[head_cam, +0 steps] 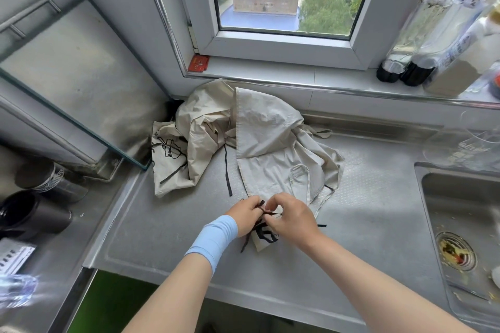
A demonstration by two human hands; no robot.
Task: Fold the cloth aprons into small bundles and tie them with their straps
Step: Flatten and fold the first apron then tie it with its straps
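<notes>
A small folded cream apron bundle (263, 240) with black print lies on the steel counter under my hands. Its black straps (266, 213) run between my fingers. My left hand (244, 215), with a blue wrist sleeve, pinches one strap end. My right hand (290, 220) pinches the other strap just beside it, and partly hides the bundle. Behind them lies a loose cream apron (273, 149), unfolded and crumpled. A further crumpled cream apron (186, 149) with black line print and a black strap lies to its left.
A steel sink (465, 213) with food scraps in its drain sits at the right. Bottles (422, 62) stand on the window sill. A glass panel (70, 84) leans at the left, with dark cups (35, 213) below it. The counter edge (243, 295) runs near me.
</notes>
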